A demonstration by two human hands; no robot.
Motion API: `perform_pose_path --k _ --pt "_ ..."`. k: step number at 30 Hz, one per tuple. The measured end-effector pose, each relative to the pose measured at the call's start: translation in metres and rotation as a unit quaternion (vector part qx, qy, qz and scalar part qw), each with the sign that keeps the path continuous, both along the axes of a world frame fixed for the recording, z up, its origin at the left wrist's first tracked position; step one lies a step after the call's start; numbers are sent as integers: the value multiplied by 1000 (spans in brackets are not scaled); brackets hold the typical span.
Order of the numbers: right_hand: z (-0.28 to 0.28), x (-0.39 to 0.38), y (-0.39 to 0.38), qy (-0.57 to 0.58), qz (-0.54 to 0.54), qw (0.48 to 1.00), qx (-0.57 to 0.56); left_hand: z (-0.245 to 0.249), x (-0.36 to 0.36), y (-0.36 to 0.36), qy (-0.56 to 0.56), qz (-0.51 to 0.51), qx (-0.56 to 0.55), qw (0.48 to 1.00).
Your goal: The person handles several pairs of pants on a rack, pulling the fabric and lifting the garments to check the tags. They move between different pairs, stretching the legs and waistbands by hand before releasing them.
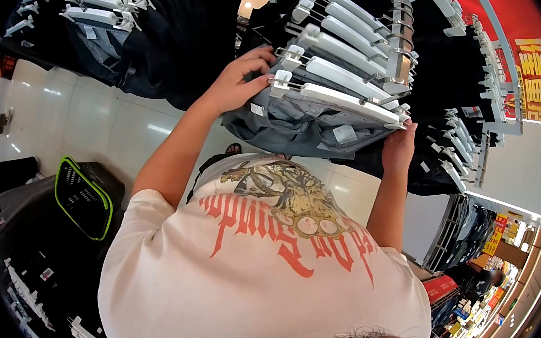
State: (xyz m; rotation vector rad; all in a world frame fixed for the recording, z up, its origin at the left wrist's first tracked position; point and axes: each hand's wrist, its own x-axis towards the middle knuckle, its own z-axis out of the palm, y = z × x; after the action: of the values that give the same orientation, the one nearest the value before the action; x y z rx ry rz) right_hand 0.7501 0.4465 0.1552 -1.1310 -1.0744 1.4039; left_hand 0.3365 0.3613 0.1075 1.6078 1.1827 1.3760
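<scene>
Grey trousers (pixel 292 120) hang by their waistband from a white clip hanger (pixel 350 104) at the front of a rail, in the upper middle of the head view. My left hand (pixel 239 81) closes on the left end of the waistband, its thumb and fingers beside the white clips. At the opposite end, my right hand (pixel 400 145) grips the trousers just below the right clip, with most of its fingers hidden behind the cloth. Several more white hangers (pixel 351 31) with dark garments are packed behind.
A metal rail end (pixel 397 69) juts toward me. More racks of dark trousers (pixel 162 55) stand left and right. A black basket with a green rim (pixel 60 199) is at the left, above the tiled floor (pixel 91 101). A person (pixel 480 282) appears far off at lower right.
</scene>
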Motion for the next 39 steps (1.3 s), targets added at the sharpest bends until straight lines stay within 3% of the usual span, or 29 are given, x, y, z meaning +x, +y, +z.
perform_pose_path --k 7,12,15,19,20,23,25,27,33,36,39 --pt "5 -5 -4 26 -5 999 -25 -11 8 -3 -82 29 -37 996" --pt "0 -3 -3 40 -45 997 -53 -6 12 -2 23 149 34 988" --pt "-1 3 0 66 -14 996 -54 -8 10 -8 60 141 25 988" --pt "0 17 6 123 15 989 -77 0 11 -18 -122 85 -121 981" --pt "0 17 6 110 17 992 -64 2 15 -16 -123 118 -98 980" --pt "6 16 6 109 -10 987 -119 3 7 -13 -150 103 -214 960" --pt "10 10 8 100 -57 984 -134 4 5 -6 -227 44 -192 954" --pt "-4 25 16 105 -44 984 -136 6 2 2 -205 38 -212 955" --pt "8 35 30 93 167 972 -139 30 1 21 -116 -70 -201 970" --pt "16 30 43 -1 208 969 -134 59 2 31 66 -95 -156 981" --pt "22 26 66 -151 349 923 -53 75 0 41 257 -82 -138 953"
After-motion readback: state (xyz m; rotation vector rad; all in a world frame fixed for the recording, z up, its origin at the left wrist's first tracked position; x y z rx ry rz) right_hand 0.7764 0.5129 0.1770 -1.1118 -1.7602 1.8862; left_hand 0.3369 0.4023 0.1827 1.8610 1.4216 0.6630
